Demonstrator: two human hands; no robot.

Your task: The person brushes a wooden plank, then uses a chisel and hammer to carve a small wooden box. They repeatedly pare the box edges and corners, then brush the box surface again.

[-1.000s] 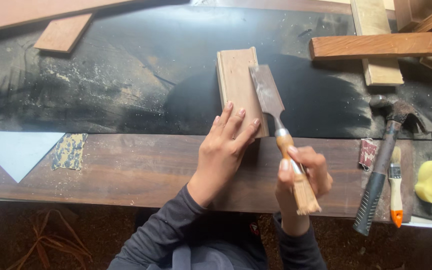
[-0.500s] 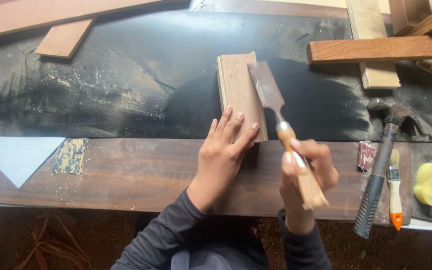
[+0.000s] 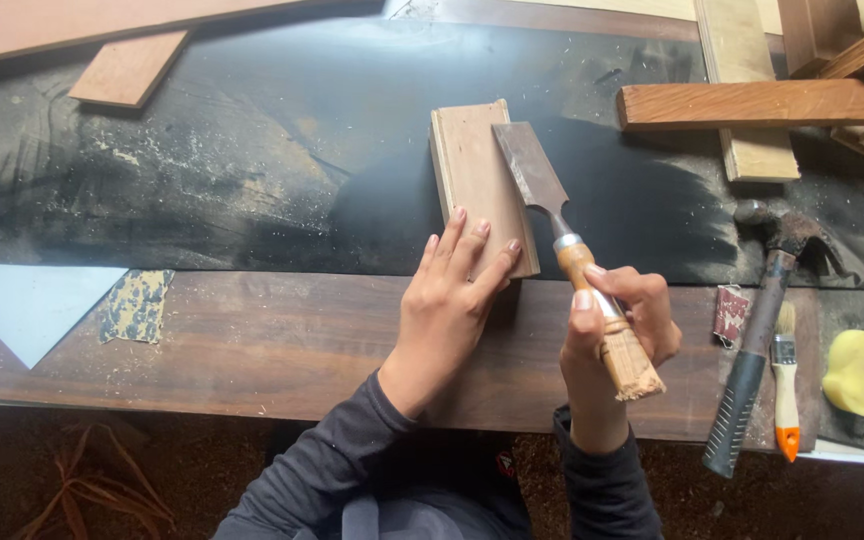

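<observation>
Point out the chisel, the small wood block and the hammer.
chisel (image 3: 530, 170), head view, on the flat blade.
wood block (image 3: 474, 170), head view, on its top face.
hammer (image 3: 764, 310), head view, on the handle's upper part.

A small rectangular block of pale wood (image 3: 477, 185) lies flat on the dark table (image 3: 252, 150), its long side running away from the viewer and its near end under spread fingers. A chisel (image 3: 562, 240) rests its wide, dull grey blade on the block's right edge. Its wooden handle slants down to the right, frayed at the butt end.
</observation>
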